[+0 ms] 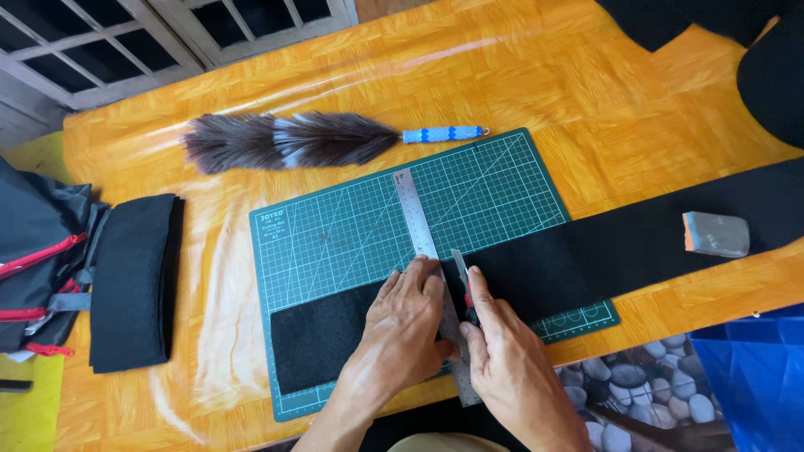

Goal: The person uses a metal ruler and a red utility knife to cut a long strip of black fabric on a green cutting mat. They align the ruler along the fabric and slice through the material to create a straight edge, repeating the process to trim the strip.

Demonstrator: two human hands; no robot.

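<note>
The lower half of the steel ruler [431, 285] is partly covered by the left hand [406, 322]. The right hand [502, 351] conceals most of the utility knife [463, 280]; the blade tip contact is not discernible. The long black felt strip [586, 255] runs beyond the right picture edge. The black-and-red bag [33, 259] is cut off at the left edge.

Feather duster [289, 141]; grey block [716, 234]; folded black cloth [132, 280].
</note>
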